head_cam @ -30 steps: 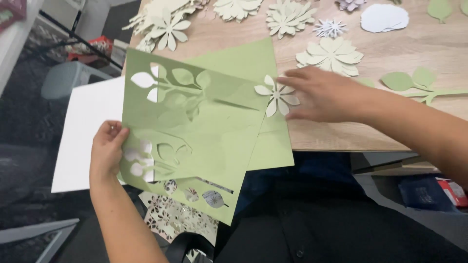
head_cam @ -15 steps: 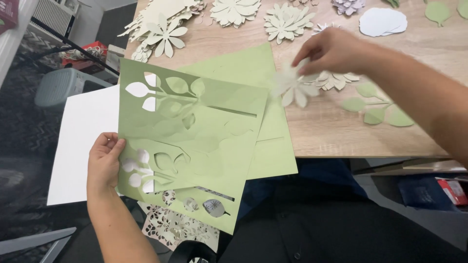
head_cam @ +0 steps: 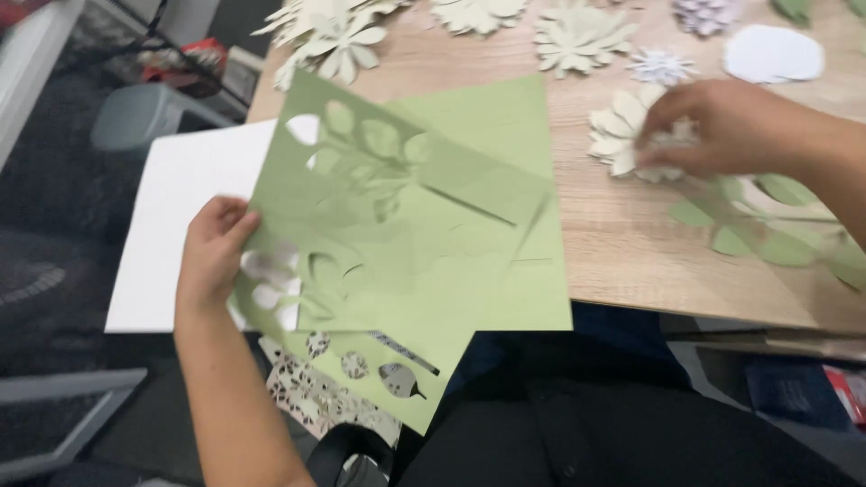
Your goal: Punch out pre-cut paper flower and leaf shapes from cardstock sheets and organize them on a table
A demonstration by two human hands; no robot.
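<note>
My left hand (head_cam: 215, 252) grips the left edge of a light green paper sheet (head_cam: 397, 261) with leaf and stem shapes cut out of it, held over the front of the wooden table (head_cam: 622, 261). A second green sheet (head_cam: 496, 117) lies under it. My right hand (head_cam: 722, 126) is at the right, its fingers pinching a small cream paper flower against a larger cream paper flower (head_cam: 618, 135) that lies on the table.
White sheets (head_cam: 171, 225) lie under the green ones, hanging off the table's left side. Several cream paper flowers (head_cam: 577, 36) line the back. A green paper leaf branch (head_cam: 767, 234) lies at the right. A patterned cut-out sheet (head_cam: 316, 397) hangs below.
My right hand lifted a small cream flower off the green sheets and carried it right to the larger cream flower. My left hand kept its hold; the green sheet tilted slightly.
</note>
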